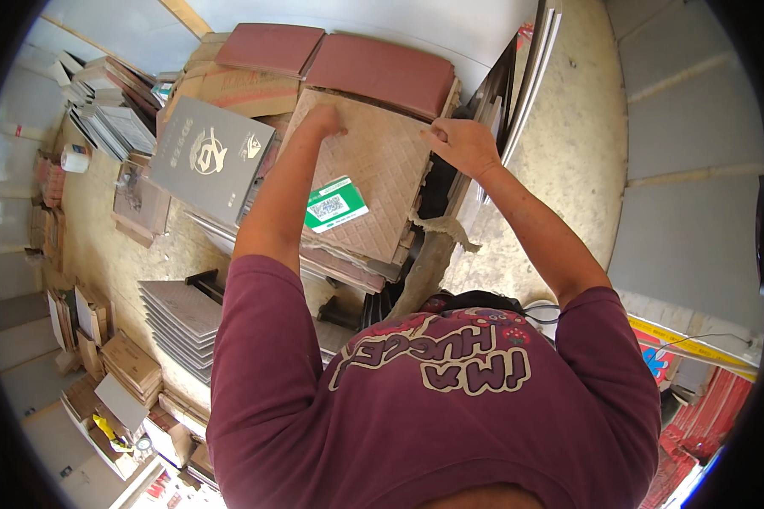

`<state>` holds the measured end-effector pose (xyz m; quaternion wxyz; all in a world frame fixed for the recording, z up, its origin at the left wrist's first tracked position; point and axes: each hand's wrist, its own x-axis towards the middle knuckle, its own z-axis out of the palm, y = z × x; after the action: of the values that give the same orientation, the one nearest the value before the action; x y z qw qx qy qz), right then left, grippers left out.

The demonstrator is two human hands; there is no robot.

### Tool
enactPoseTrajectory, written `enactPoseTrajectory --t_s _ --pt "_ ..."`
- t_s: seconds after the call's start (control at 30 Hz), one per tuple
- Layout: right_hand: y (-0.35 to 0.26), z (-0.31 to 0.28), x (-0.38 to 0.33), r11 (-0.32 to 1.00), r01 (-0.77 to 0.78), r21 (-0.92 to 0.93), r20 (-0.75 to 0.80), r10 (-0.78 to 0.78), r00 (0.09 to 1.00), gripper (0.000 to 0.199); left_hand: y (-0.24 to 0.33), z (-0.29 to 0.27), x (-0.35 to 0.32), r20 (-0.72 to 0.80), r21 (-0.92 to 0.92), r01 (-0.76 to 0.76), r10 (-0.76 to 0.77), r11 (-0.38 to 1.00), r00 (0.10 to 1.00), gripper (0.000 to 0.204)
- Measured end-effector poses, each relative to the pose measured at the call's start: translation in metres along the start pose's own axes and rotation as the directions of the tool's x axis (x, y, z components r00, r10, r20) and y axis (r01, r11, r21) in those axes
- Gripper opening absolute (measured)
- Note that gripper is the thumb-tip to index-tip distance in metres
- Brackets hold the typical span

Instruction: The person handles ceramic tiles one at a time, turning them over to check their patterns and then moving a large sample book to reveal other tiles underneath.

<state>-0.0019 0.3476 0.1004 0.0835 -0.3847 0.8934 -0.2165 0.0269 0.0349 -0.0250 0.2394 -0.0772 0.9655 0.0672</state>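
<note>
A large tan tile (pixel 373 170) with a ridged, crosshatched face lies on top of a stack. Near its far left part rests my left hand (pixel 323 123), curled closed; whatever its fingers hold is hidden. My right hand (pixel 464 144) is bent at the tile's far right edge, with thumb and fingers pinched on that edge. A green and white card (pixel 337 205) with a square code lies on the tile's near left part. Torn cardboard edging (pixel 446 227) hangs off the stack's right side.
Reddish-brown tiles (pixel 382 72) lie beyond the stack. A dark grey box (pixel 208 157) with a pale emblem sits to the left. Fanned grey tiles (pixel 181 318) are lower left. Upright panels (pixel 530 85) lean at the right. Cartons (pixel 132 365) line the left wall.
</note>
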Motion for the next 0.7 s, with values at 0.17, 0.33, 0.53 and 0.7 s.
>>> enactPoseTrajectory --t_s 0.17,0.33,0.53,0.7 --pt "0.003 0.000 0.000 1.000 0.009 0.000 -0.010 -0.009 1.000 0.033 -0.003 0.005 -0.001 -0.139 0.023 -0.119 0.121 0.993 0.983 0.039" --pt "0.003 0.000 -0.001 0.997 0.067 0.041 -0.045 -0.065 0.997 0.034 -0.005 0.011 -0.005 -0.153 -0.149 -0.014 -0.009 0.989 0.988 0.037" --pt "0.001 -0.002 0.000 1.000 -0.002 -0.006 0.022 0.002 1.000 0.031 0.003 0.003 -0.012 -0.169 -0.134 0.025 -0.047 0.991 0.985 0.037" --pt "-0.001 -0.004 0.000 1.000 -0.001 -0.022 0.036 0.002 0.999 0.032 0.000 -0.001 -0.012 -0.033 -0.180 0.068 -0.075 0.981 0.997 0.040"
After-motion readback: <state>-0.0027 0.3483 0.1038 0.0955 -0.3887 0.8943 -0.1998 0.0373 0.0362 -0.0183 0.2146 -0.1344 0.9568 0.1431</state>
